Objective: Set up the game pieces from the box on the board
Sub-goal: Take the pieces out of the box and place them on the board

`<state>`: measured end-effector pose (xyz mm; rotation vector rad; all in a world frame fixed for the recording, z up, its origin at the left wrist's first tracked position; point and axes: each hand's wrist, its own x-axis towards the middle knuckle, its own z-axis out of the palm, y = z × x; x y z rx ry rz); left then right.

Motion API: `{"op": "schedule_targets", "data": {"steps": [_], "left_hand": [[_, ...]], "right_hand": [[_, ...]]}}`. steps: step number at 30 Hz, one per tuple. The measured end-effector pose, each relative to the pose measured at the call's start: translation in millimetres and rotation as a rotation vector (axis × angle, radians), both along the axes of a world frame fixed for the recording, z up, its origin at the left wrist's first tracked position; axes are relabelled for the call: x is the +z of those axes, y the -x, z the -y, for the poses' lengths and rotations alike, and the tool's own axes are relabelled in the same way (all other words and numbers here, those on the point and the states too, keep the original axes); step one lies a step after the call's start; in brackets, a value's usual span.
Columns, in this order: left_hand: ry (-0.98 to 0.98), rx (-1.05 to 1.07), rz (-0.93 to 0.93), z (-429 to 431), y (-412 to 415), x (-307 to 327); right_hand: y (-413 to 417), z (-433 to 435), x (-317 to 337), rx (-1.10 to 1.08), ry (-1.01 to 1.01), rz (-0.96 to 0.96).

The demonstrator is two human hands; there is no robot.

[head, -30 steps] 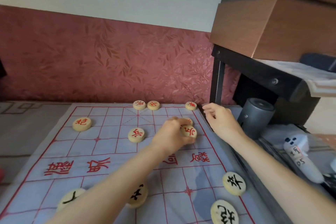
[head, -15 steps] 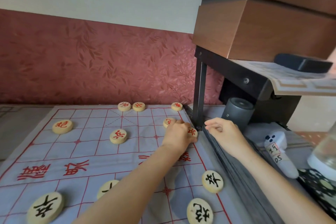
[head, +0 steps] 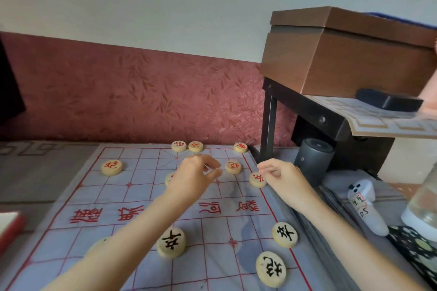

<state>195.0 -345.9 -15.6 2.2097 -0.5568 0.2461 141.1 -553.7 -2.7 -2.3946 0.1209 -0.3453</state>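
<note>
**Board part-filled, both hands over its far right corner**

Left hand (head: 196, 172) hovers over the board (head: 142, 169), far half. Its fingers are loosely curled, thumb near forefinger, and it holds nothing. Right hand (head: 282, 178) is at the board's right edge with fingers curled, just beside a red edge piece (head: 257, 179). Can't tell if it grips or even touches it. Three red back-row pieces (head: 195, 146) lie along the board's far edge, with more red discs one row in. Black pieces (head: 172, 242) lie on the board's near half, one partly hidden under the left forearm.
</note>
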Motion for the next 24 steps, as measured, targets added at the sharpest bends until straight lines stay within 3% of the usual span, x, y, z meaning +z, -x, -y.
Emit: {"op": "schedule_targets", "data": {"steps": [7,17,24], "left_hand": [[-0.074,0.09,-0.033,-102,34,5],[-0.156,0.406,-0.101,-267,98,6],[-0.257,0.525,-0.187,-332,143,-10]], "right_hand": [[1,-76,3,0.207,0.019,-0.053],[9,-227,3,0.558,-0.003,-0.148],[19,-329,-3,0.767,0.028,-0.186]]}}
